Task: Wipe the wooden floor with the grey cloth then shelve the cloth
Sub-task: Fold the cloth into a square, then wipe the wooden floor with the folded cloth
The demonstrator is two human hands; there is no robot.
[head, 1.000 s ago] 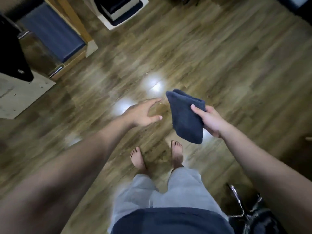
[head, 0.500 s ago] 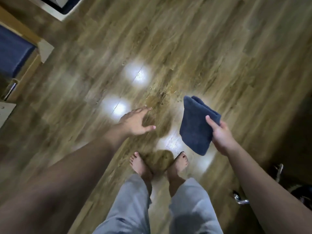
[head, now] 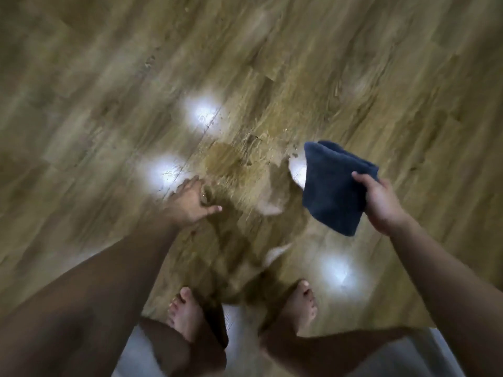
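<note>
The right hand (head: 381,205) pinches the folded grey cloth (head: 333,186) at its edge, clear above the wet wooden floor (head: 353,77). Left hand (head: 190,202) spread, empty. Cloth appears soft, light; flatten under palm to wipe.

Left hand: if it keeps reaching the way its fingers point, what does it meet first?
Most likely the wet patch on the brown wooden plank floor, just ahead of the open left hand. Nothing else shows in that line; how high the hand is above the floor is unclear.
</note>
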